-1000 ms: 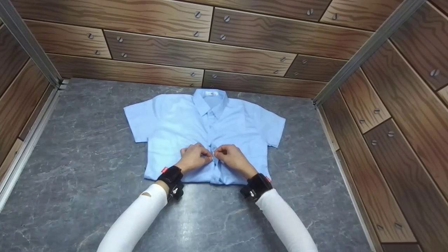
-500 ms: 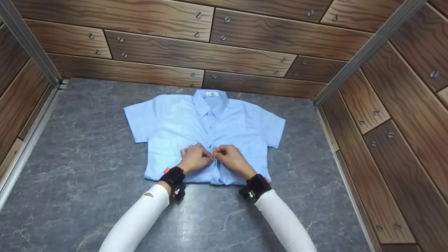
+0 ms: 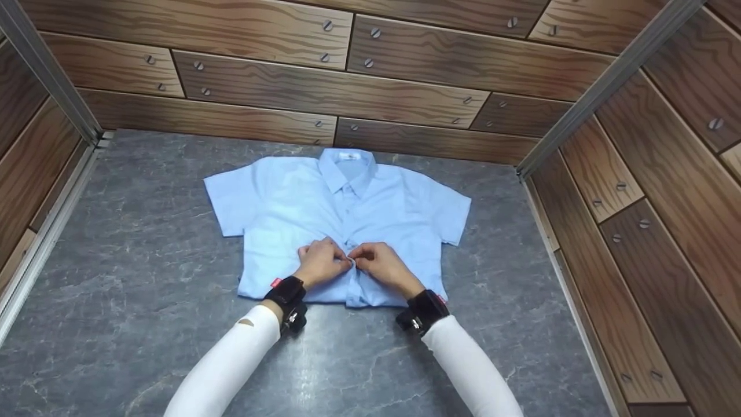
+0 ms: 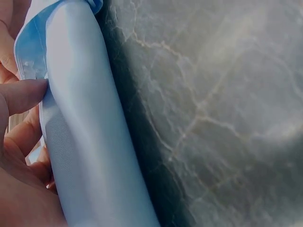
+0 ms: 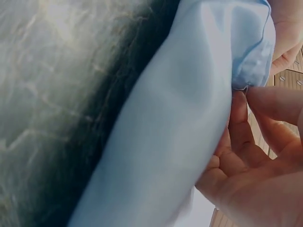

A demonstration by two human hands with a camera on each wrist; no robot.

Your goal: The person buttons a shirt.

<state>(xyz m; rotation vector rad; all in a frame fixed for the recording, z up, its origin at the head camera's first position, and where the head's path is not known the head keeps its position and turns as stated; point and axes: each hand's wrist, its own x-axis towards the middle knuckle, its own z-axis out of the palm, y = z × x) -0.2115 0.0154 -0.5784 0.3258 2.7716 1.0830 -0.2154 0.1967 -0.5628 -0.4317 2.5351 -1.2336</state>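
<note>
A light blue short-sleeved shirt (image 3: 289, 202) lies front up on the floor, its collar (image 3: 349, 174) at the far side. At the lower part of its front placket (image 3: 354, 289), both hands work with fingertips nearly meeting. My left hand (image 3: 322, 263) pinches the placket cloth; in the left wrist view its thumb (image 4: 28, 94) presses the fabric edge. From the other side my right hand (image 3: 382, 263) pinches the raised edge, and in the right wrist view its thumb (image 5: 274, 101) and a finger meet there. Whether a button sits between the fingertips I cannot tell.
Grey marbled floor (image 3: 145, 278) surrounds the shirt. Wood-patterned panels (image 3: 260, 75) stand behind and at both sides, with metal frame posts (image 3: 608, 92) at the corners. A black strap with a small camera (image 3: 425, 310) sits on each wrist.
My right fingertips have shifted slightly left, toward the left hand. A raised bit of the placket edge now shows between the fingertips. The left hand has barely moved, and the shirt stays in place.
</note>
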